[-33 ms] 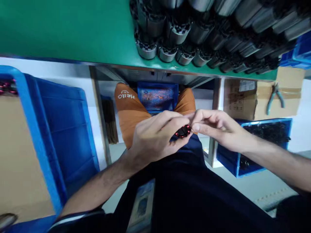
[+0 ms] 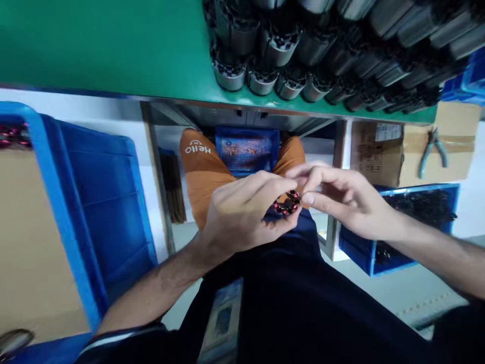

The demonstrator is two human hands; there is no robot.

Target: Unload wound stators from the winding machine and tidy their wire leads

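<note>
Over my lap, both hands meet on a small round black part with red spots [image 2: 288,203]. My left hand [image 2: 242,217] curls around it from the left, thumb and fingers closed on its edge. From the right, my right hand [image 2: 341,202] pinches the same part with thumb and forefinger. Most of the part is hidden by my fingers.
The green bench top [image 2: 113,45] carries rows of grey cylindrical motor bodies [image 2: 288,55]. A large blue crate [image 2: 94,202] stands at the left. Under the bench is a blue bin [image 2: 246,149] between orange-clad knees [image 2: 200,172]. At the right are a blue bin of black parts [image 2: 409,217] and pliers [image 2: 434,146] on a cardboard box [image 2: 382,156].
My right hand has lifted slightly and its fingers have shifted on the part. The part has tilted, showing more red spots. My left hand keeps its hold.
</note>
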